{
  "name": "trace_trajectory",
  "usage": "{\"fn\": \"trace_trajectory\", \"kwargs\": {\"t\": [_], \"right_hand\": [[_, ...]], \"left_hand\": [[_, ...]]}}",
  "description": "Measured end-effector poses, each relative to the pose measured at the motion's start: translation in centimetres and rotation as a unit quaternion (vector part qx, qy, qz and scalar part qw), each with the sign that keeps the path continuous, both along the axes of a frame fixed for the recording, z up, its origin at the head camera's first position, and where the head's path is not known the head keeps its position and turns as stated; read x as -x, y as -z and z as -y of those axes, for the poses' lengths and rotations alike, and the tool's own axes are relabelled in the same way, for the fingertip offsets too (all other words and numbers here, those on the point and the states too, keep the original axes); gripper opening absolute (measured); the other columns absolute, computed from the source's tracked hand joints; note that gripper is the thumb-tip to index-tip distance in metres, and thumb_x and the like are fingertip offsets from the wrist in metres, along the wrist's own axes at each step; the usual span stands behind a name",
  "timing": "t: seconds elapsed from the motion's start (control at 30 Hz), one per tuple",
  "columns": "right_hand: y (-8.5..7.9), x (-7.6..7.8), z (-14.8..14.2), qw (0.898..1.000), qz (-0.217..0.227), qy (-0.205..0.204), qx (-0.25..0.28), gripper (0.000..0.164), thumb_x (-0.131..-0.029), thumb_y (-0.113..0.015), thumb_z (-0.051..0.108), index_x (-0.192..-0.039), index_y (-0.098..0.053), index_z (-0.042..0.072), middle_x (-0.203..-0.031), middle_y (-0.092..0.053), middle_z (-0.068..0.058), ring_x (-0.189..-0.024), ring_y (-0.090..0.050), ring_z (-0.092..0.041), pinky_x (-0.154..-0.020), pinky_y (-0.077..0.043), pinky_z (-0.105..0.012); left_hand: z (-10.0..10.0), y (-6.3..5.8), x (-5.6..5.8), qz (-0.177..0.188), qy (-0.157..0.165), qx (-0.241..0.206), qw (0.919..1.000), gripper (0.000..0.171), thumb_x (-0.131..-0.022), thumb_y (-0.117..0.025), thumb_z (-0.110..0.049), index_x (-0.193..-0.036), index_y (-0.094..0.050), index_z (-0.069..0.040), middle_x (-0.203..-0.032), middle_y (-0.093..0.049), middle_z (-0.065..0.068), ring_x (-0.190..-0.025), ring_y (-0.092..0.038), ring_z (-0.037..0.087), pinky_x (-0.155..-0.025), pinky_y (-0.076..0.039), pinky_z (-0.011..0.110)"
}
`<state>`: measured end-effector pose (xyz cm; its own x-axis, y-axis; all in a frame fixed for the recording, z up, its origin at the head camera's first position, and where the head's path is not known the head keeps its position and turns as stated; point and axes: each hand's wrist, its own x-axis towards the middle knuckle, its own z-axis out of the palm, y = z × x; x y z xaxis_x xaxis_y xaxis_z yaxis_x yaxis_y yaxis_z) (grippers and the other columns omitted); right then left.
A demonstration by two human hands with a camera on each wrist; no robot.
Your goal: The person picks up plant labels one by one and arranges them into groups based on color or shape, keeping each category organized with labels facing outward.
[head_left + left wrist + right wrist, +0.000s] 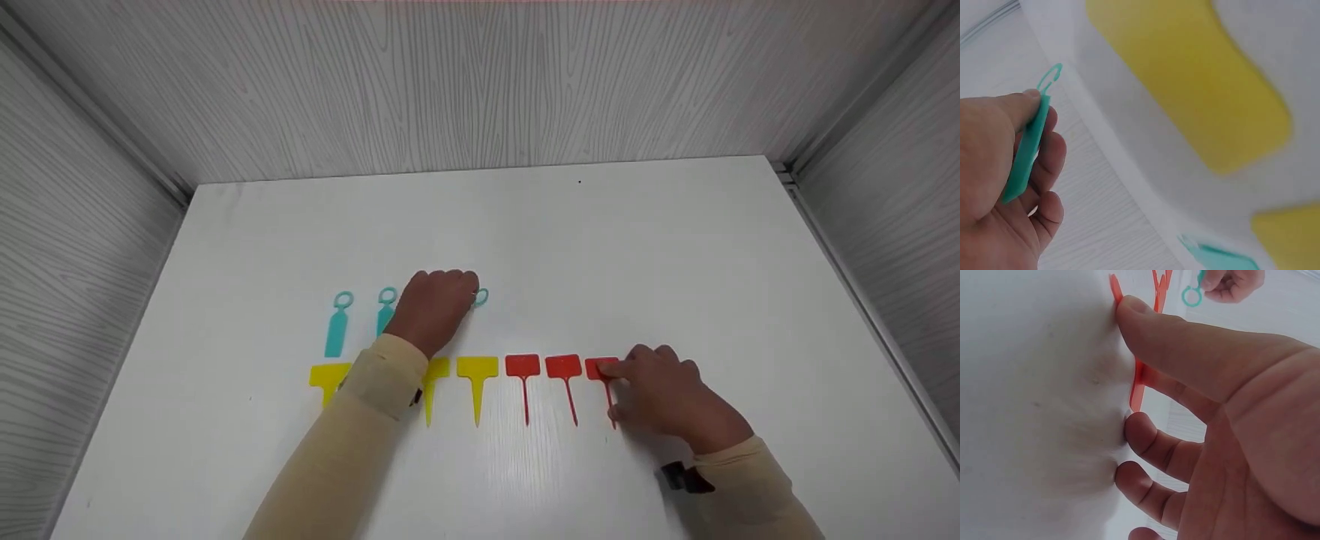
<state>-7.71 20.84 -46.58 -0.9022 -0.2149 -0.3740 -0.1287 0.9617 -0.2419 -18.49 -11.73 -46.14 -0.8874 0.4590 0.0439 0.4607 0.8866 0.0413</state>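
Note:
My left hand pinches a teal plant tag with a looped hook end, thumb on one side and fingers behind it. In the head view only that tag's loop shows past the knuckles. My right hand rests at the rightmost red T-shaped plant label. The index fingertip lies on its head, the thumb is near the stake's tip, and the other fingers are spread against the table. Two more red labels lie beside it, stakes toward me.
Yellow T-shaped labels continue the row leftward, partly covered by my left forearm. Above them lie two teal tags, one partly behind the left hand. The white table has wood-grain panels at its back and sides.

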Motion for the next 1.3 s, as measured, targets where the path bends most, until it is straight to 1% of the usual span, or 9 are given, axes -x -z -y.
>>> {"fn": "trace_trajectory", "kwargs": {"t": [0.17,0.3,0.47,0.6,0.7,0.9,1.07,1.2,1.3], "right_hand": [[0.0,0.1,-0.2,1.000,-0.001,-0.003,0.001,0.066,-0.087,-0.095,0.027,-0.149,-0.073,0.022,-0.122,-0.067,-0.012,-0.114,-0.058,-0.038,-0.086,-0.053,-0.060],[0.0,0.1,-0.6,1.000,-0.001,0.002,0.004,0.067,-0.086,-0.095,0.027,-0.149,-0.073,0.022,-0.121,-0.067,-0.012,-0.115,-0.057,-0.039,-0.088,-0.052,-0.062],[-0.1,0.1,-0.9,1.000,-0.005,0.004,0.007,0.066,-0.087,-0.095,0.026,-0.149,-0.073,0.023,-0.119,-0.066,-0.011,-0.114,-0.058,-0.039,-0.086,-0.051,-0.061],[0.1,0.0,-0.7,1.000,-0.002,0.001,0.016,0.069,-0.086,-0.095,0.027,-0.150,-0.071,0.021,-0.118,-0.067,-0.010,-0.112,-0.058,-0.037,-0.085,-0.052,-0.061],[0.3,0.0,-0.5,1.000,0.004,0.003,0.026,0.070,-0.087,-0.095,0.028,-0.151,-0.070,0.018,-0.118,-0.067,-0.007,-0.112,-0.058,-0.036,-0.088,-0.051,-0.062],[0.4,0.2,-0.5,0.999,0.010,0.014,0.042,0.073,-0.085,-0.095,0.028,-0.152,-0.067,0.018,-0.119,-0.067,-0.006,-0.113,-0.057,-0.034,-0.093,-0.049,-0.065],[0.4,0.8,-0.9,0.998,0.007,0.027,0.051,0.074,-0.085,-0.094,0.027,-0.153,-0.066,0.020,-0.126,-0.069,-0.007,-0.117,-0.059,-0.036,-0.095,-0.049,-0.067],[0.5,0.9,-1.2,0.998,0.007,0.035,0.057,0.073,-0.087,-0.092,0.026,-0.155,-0.066,0.020,-0.133,-0.069,-0.009,-0.120,-0.059,-0.038,-0.095,-0.048,-0.067],[0.5,0.7,-1.3,0.997,0.006,0.037,0.065,0.067,-0.091,-0.090,0.027,-0.153,-0.067,0.019,-0.127,-0.071,-0.008,-0.116,-0.061,-0.036,-0.093,-0.049,-0.066]], "left_hand": [[1.0,-0.1,-0.3,-0.025,-0.039,-0.025,0.9986,0.034,-0.100,-0.085,-0.013,-0.131,-0.070,-0.008,-0.112,-0.078,0.010,-0.090,-0.071,0.026,-0.097,-0.064,0.037],[0.7,0.2,-0.6,-0.015,-0.079,-0.037,0.9961,0.029,-0.101,-0.083,-0.011,-0.128,-0.072,-0.007,-0.108,-0.076,0.011,-0.086,-0.070,0.027,-0.095,-0.066,0.040],[-0.2,0.5,-1.0,0.046,-0.127,-0.063,0.9889,0.023,-0.102,-0.080,-0.008,-0.123,-0.072,-0.003,-0.103,-0.074,0.013,-0.082,-0.070,0.028,-0.090,-0.067,0.041],[-0.3,0.8,-1.2,0.108,-0.162,-0.085,0.9771,0.021,-0.104,-0.077,-0.008,-0.123,-0.071,-0.002,-0.105,-0.074,0.013,-0.088,-0.069,0.029,-0.095,-0.065,0.040],[-0.1,0.9,-1.3,0.138,-0.183,-0.098,0.9684,0.025,-0.104,-0.077,-0.009,-0.127,-0.070,-0.002,-0.110,-0.074,0.013,-0.094,-0.068,0.030,-0.101,-0.063,0.040],[0.4,0.6,-1.5,0.146,-0.183,-0.117,0.9651,0.024,-0.107,-0.073,-0.009,-0.130,-0.068,-0.002,-0.114,-0.072,0.013,-0.097,-0.067,0.030,-0.104,-0.061,0.040],[0.7,-0.8,-2.0,0.130,-0.181,-0.141,0.9646,0.019,-0.109,-0.072,-0.017,-0.126,-0.070,-0.007,-0.109,-0.070,0.008,-0.095,-0.066,0.027,-0.101,-0.062,0.039],[1.4,-1.7,-3.4,0.109,-0.176,-0.159,0.9654,0.018,-0.108,-0.074,-0.024,-0.120,-0.072,-0.010,-0.107,-0.069,0.005,-0.096,-0.064,0.025,-0.098,-0.062,0.039],[2.9,-1.6,-5.0,0.085,-0.168,-0.164,0.9684,0.021,-0.107,-0.073,-0.028,-0.119,-0.073,-0.010,-0.113,-0.070,0.006,-0.105,-0.064,0.026,-0.100,-0.060,0.043]]}}
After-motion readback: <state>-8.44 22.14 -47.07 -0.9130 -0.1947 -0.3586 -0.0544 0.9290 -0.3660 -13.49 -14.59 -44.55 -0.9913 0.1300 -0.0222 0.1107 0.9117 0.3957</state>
